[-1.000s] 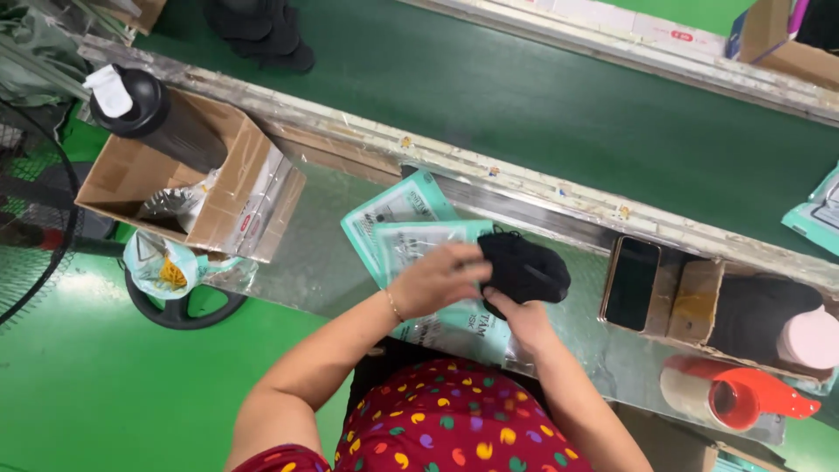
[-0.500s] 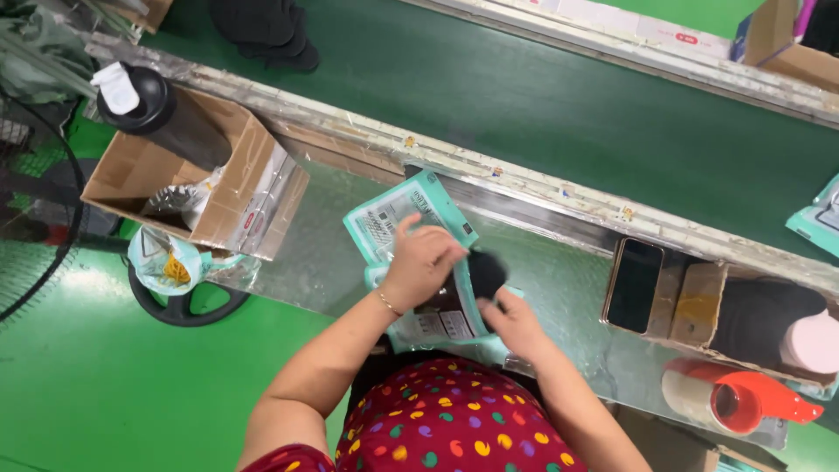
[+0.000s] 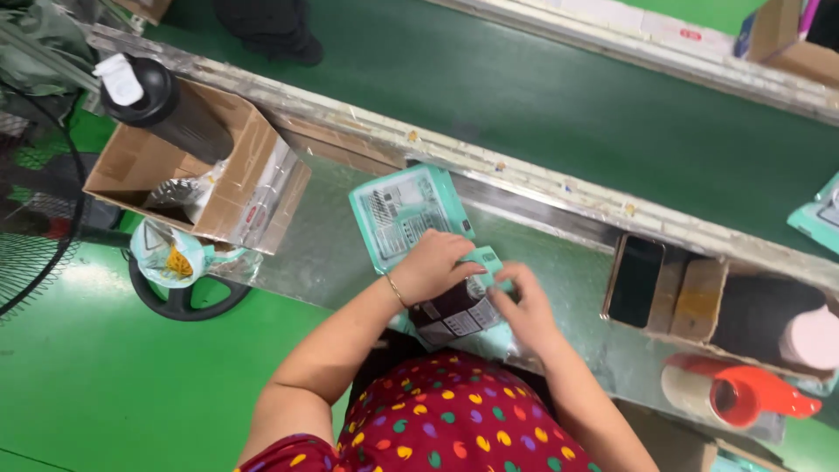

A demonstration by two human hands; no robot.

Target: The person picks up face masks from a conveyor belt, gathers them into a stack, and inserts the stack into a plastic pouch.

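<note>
Since a moment ago the dark item has gone inside the teal pouch (image 3: 459,306), which now lies flat on the metal bench (image 3: 323,245), left hand (image 3: 433,267) pressing down on it, right hand (image 3: 524,301) pinching its edge; it looks light, soft and slick, best gripped by the edges.

A brown cardboard box (image 3: 197,175) sits well left of the grip, with a black bottle (image 3: 170,109) leaning out of it. Beyond the grip runs a green conveyor belt (image 3: 559,96). To the right, a black phone (image 3: 635,281) stands in a small carton; nearer, a red tape dispenser (image 3: 738,395) lies on the steel worktop (image 3: 323,249).
</note>
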